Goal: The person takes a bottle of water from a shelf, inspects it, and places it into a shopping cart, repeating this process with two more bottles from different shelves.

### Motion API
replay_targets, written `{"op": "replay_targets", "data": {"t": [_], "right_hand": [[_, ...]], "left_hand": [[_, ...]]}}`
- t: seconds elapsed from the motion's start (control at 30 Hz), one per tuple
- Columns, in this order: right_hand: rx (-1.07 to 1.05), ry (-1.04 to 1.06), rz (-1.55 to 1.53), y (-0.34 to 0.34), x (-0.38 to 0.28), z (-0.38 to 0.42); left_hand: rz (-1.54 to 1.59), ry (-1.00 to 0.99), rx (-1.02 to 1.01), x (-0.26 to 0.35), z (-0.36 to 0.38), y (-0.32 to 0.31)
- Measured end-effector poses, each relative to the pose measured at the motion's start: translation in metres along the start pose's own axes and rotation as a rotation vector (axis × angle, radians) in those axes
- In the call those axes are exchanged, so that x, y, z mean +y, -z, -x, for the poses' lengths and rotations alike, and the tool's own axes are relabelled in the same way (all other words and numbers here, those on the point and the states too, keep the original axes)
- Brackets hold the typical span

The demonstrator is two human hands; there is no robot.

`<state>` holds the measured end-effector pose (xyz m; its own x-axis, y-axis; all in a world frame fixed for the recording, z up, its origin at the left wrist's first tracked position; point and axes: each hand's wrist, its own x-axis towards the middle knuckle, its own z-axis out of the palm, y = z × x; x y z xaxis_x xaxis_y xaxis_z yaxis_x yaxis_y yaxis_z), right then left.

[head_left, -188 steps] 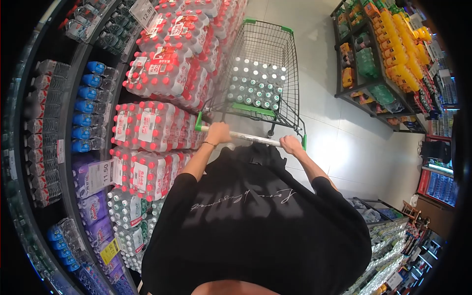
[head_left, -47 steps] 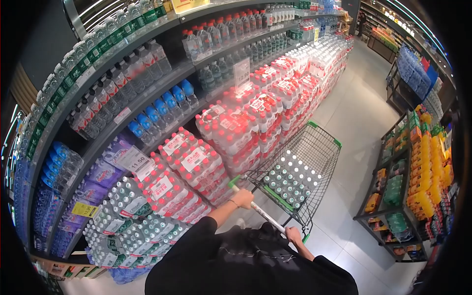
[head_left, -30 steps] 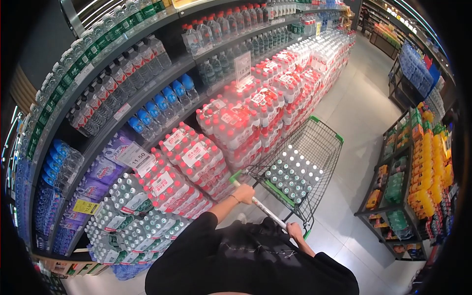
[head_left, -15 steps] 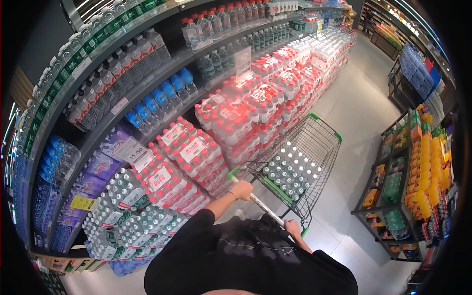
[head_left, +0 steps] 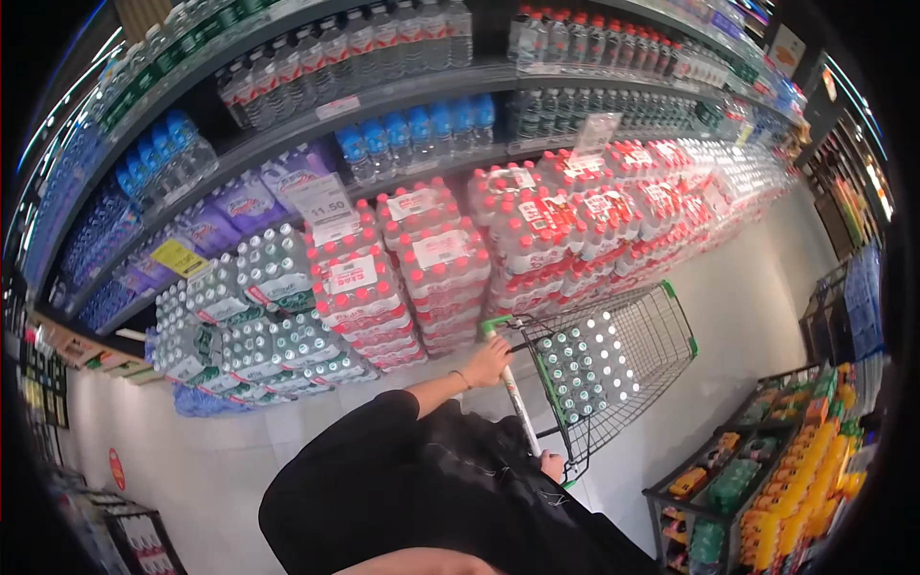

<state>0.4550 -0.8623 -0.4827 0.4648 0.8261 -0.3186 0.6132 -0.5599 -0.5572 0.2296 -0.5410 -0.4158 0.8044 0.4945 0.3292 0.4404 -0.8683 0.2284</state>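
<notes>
My left hand (head_left: 489, 362) is wrapped round the far end of the white handle (head_left: 518, 402) of a shopping cart, close to its green corner piece. Lower down on that same handle, my right hand (head_left: 552, 466) is closed round it, partly hidden by my black sleeve. The wire shopping cart (head_left: 678, 321) has green trim. Inside it, near the handle end, stand packs of water bottles (head_left: 583, 369) with white caps. Beyond the cart and my left hand are stacked packs of red-capped bottles (head_left: 443, 251).
Shelves of bottled water (head_left: 407, 134) curve along the far side, with a price sign (head_left: 329, 206) in front. White-capped bottle packs (head_left: 273, 335) are piled at the left. A dark rack of yellow drink bottles (head_left: 800, 489) stands at lower right. Tiled floor (head_left: 220, 455) lies between.
My view has turned left, so the shelves and stacks have shifted right and upward in the picture. Both hands have stayed on the cart's handle, which now points more up and down.
</notes>
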Motion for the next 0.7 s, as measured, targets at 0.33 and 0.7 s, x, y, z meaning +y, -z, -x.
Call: {"op": "replay_targets", "data": {"t": [0.33,0.7], "right_hand": [[-0.029,0.055,0.198,0.009,-0.043,-0.067],[-0.007,0.030,0.237,0.009,-0.027,-0.063]], "left_hand": [[0.064,0.135,-0.067,0.012,0.005,0.012],[0.090,0.192,0.008,0.019,0.005,0.009]]}}
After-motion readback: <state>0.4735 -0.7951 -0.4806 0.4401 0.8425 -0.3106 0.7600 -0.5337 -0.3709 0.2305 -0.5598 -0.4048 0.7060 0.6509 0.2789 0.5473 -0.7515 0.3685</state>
